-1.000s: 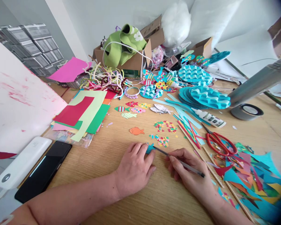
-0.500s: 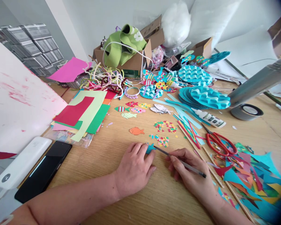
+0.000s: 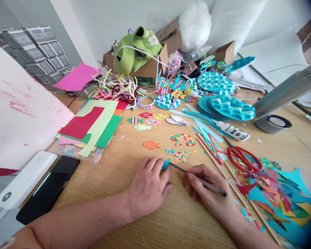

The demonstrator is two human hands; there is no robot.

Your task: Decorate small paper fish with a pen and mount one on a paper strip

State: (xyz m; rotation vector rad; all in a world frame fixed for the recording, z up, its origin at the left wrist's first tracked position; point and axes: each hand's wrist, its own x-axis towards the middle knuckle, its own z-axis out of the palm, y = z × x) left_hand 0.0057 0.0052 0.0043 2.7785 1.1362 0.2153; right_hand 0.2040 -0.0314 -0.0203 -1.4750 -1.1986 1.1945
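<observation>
A small blue paper fish (image 3: pixel 166 164) lies on the wooden table, partly covered by the fingers of my left hand (image 3: pixel 151 181), which press it down. Between the thumb and fingers of my right hand (image 3: pixel 209 183) is a thin dark pen (image 3: pixel 204 182), its tip at the tail end of the blue fish. An orange paper fish (image 3: pixel 151 144) lies just above my left hand. Behind the blue fish are small paper dots (image 3: pixel 180 156) and a ring of paper triangles (image 3: pixel 183 139). Several decorated fish (image 3: pixel 145 121) lie farther back.
Red-handled scissors (image 3: pixel 245 159), wooden sticks (image 3: pixel 259 216) and paper scraps (image 3: pixel 282 197) lie right. A glue bottle (image 3: pixel 233 131) and blue wavy discs (image 3: pixel 230 107) are behind. Coloured sheets (image 3: pixel 103 121), a phone (image 3: pixel 49 190) and a white power bank (image 3: pixel 26 180) are left.
The pen and my right fingers have shifted very slightly left, with the pen tip closer to the blue fish. My left hand has stayed in place.
</observation>
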